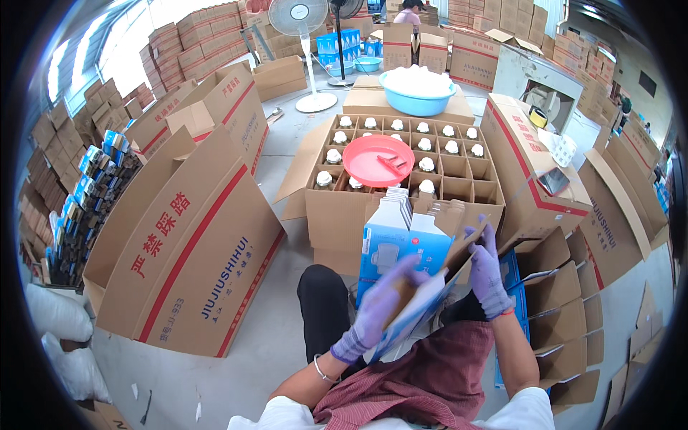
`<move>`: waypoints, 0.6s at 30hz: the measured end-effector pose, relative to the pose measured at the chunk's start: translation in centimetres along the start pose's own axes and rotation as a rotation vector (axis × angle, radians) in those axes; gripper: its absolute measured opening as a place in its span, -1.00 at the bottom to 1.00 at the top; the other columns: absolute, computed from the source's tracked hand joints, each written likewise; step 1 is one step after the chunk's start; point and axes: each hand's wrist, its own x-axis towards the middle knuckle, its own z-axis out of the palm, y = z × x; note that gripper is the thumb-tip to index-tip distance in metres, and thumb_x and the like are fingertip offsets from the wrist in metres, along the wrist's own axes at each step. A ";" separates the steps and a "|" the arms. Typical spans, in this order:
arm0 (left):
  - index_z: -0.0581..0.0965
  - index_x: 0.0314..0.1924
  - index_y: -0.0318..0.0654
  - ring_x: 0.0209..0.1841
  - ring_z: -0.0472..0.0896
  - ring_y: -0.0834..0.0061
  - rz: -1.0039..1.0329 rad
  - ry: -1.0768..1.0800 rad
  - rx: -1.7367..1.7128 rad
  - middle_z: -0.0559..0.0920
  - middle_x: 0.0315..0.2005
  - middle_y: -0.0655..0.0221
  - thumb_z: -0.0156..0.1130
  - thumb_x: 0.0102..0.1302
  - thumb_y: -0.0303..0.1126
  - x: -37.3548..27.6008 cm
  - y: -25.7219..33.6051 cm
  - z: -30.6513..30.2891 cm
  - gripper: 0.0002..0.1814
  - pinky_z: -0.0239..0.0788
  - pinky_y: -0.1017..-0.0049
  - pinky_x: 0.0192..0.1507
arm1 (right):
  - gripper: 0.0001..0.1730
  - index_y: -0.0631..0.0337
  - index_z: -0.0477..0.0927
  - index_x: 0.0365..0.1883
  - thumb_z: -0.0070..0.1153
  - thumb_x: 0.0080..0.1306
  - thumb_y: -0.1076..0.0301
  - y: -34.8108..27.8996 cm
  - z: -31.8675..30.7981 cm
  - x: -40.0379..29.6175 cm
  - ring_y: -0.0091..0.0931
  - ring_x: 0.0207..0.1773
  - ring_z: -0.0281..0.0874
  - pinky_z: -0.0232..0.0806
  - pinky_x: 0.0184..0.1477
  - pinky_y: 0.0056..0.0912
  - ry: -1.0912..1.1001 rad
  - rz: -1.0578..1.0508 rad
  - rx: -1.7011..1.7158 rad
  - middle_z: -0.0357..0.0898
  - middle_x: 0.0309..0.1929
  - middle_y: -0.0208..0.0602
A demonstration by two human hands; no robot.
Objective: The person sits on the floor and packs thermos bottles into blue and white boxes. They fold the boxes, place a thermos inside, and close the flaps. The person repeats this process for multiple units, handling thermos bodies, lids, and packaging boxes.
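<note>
Both hands wear purple gloves. My left hand (376, 306) is blurred and lies against the near side of a blue-and-white cardboard box (411, 317), partly opened out above my lap. At the box's far right edge, my right hand (486, 266) grips its brown cardboard flap. Just beyond stands a row of flat blue printed cartons (395, 236), upright against a large divided carton (344, 215). That carton holds glass bottles with white caps (426, 187) in its compartments; some compartments at the right hold none. A red plastic tray (371, 158) with small red pieces rests on the bottles.
Opened blue boxes (553, 317) stand in a row at my right. Large cartons flank me at left (188, 258) and right (532, 161); the right one bears a phone (553, 181) and tape (537, 117). Beyond are a blue basin (418, 99), a fan (305, 48) and a person (409, 16).
</note>
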 end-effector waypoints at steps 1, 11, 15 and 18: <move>0.17 0.45 -0.46 0.20 0.45 0.36 0.020 0.109 -0.061 0.52 0.09 0.18 -0.16 0.55 -0.10 -0.2 -0.5 -1.0 -0.34 0.16 0.32 0.36 | -0.33 0.16 0.17 0.46 -0.13 0.35 0.39 -0.9 0.0 -0.6 -0.39 0.35 0.31 0.07 0.44 -0.35 -0.017 -0.003 -0.054 0.35 0.31 -0.18; 0.13 0.47 -0.44 0.46 0.23 0.05 0.030 0.016 0.750 0.27 0.39 -0.02 0.10 0.33 0.30 0.4 4.8 2.6 0.03 -0.05 0.08 0.49 | -0.88 0.20 0.54 -0.47 0.03 0.27 0.42 -7.8 2.6 -6.3 -0.30 -0.16 0.49 0.16 0.38 -0.04 -0.502 -0.371 -0.643 0.50 -0.43 -0.26; 0.35 0.37 -0.36 0.46 0.24 0.03 0.188 -0.849 1.064 0.33 0.39 0.03 0.33 0.30 -0.04 2.8 4.9 3.0 -0.23 -0.18 0.06 0.52 | -0.51 0.06 0.49 0.06 0.27 0.18 0.16 -6.4 2.8 -4.8 -0.17 0.17 0.39 0.12 0.35 -0.03 -0.542 -0.388 -0.938 0.48 0.02 -0.21; 0.39 0.35 -0.36 0.37 0.37 0.14 -0.419 -0.546 0.595 0.43 0.31 0.04 0.37 0.28 -0.27 4.2 5.7 1.4 -0.32 -0.08 0.18 0.50 | -0.38 0.13 0.42 0.27 0.20 0.24 0.21 -6.4 4.3 -5.4 -0.15 0.29 0.35 0.11 0.37 0.00 -0.342 -0.603 -1.115 0.40 0.27 -0.11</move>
